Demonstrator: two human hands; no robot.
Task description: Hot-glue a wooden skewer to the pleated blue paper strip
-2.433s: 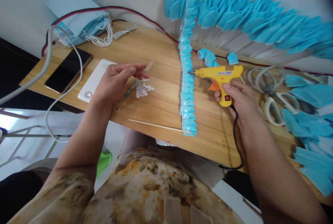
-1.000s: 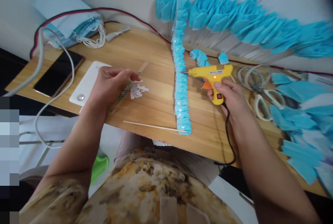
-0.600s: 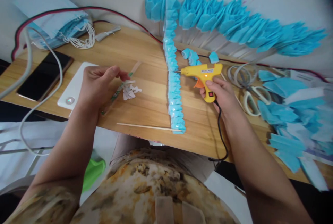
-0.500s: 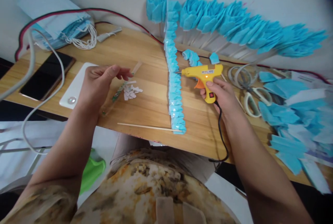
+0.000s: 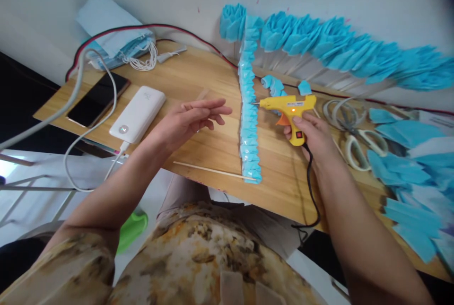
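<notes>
My right hand (image 5: 314, 135) grips a yellow hot glue gun (image 5: 288, 102) by its handle, fingers by the orange trigger. Its nozzle points left at a long pleated strip of light-blue material (image 5: 249, 120), near or touching its right edge. My left hand (image 5: 198, 115) hovers left of the strip, palm down, fingers stretched out and holding nothing. Across the strip's near end lies a thin wooden stick (image 5: 213, 170). The small white paper scraps are hidden behind my left hand and forearm.
Blue fabric flowers on stems (image 5: 333, 40) line the wall. Scissors (image 5: 358, 151) and cut blue pieces (image 5: 407, 168) lie right. At left are a phone (image 5: 97, 99), a white power bank (image 5: 137, 115) with a cable, and stacked masks (image 5: 113, 30). The gun's black cord (image 5: 309, 191) hangs near the table's front edge.
My left hand has moved right toward the strip and its fingers have straightened, uncovering the power bank. The whole view has shifted; the glue gun stays by the strip.
</notes>
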